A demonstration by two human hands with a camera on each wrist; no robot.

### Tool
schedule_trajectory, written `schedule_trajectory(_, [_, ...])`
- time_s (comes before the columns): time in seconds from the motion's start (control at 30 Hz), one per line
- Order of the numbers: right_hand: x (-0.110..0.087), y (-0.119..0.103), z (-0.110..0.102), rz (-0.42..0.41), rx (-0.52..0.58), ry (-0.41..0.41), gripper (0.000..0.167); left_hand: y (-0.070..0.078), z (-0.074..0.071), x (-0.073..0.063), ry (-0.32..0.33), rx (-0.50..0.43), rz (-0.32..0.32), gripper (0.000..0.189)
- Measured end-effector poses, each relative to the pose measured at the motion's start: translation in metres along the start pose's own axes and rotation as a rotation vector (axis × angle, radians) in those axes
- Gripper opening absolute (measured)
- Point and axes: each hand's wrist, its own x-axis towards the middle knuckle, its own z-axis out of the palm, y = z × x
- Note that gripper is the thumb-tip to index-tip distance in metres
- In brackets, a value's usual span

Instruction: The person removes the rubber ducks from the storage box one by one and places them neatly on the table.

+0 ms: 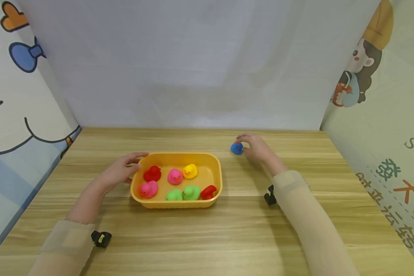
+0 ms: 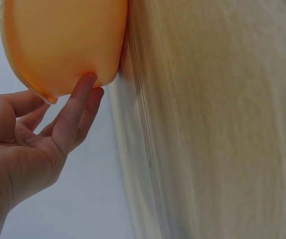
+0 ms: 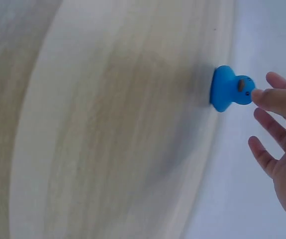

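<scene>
Your right hand (image 1: 257, 148) is loosely spread around the blue duck (image 3: 224, 89), which sits upright on the table (image 1: 179, 237) beyond the tray's (image 1: 176, 204) right end. Thumb overlaps its head in the wrist view, but can't tell if it's touching. I'd close thumb and fingertips evenly from both sides, since a one-sided poke could probably tip it. Your left hand (image 1: 120, 171) has fingers extended against the tray's left end; go light there so it doesn't slide.

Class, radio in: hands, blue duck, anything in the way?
Left hand at tray. Right hand at blue duck. Duck upright on table. No obstruction visible.
</scene>
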Motion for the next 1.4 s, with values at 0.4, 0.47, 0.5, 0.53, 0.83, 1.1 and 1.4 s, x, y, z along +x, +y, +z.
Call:
schedule_trajectory(0.4, [-0.005, -0.026, -0.023, -0.11, 0.024, 0.034, 0.03, 0.001, -0.001, -0.001, 0.005, -0.004, 0.012, 0.049])
schedule_trajectory(0.47, [-0.007, -0.033, -0.027, -0.116, 0.022, 0.037, 0.031, 0.001, -0.002, -0.001, 0.008, -0.002, 0.011, 0.049])
schedule_trajectory(0.5, [-0.008, -0.037, -0.029, -0.12, 0.021, 0.037, 0.031, 0.0, -0.002, -0.001, 0.008, -0.001, 0.012, 0.049])
schedule_trajectory(0.53, [-0.009, -0.041, -0.031, -0.121, 0.027, 0.037, 0.031, 0.0, -0.001, -0.001, 0.008, 0.001, 0.012, 0.049])
schedule_trajectory(0.83, [-0.014, -0.073, -0.034, -0.214, 0.049, 0.07, 0.031, 0.0, -0.001, 0.0, 0.008, 0.009, 0.0, 0.049])
schedule_trajectory(1.1, [-0.023, -0.097, -0.031, -0.304, 0.094, 0.069, 0.032, -0.002, 0.0, 0.0, 0.006, 0.016, -0.004, 0.049])
schedule_trajectory(1.4, [-0.032, -0.123, -0.021, -0.372, 0.15, 0.048, 0.034, -0.001, 0.0, 0.0, 0.005, 0.016, 0.008, 0.049])
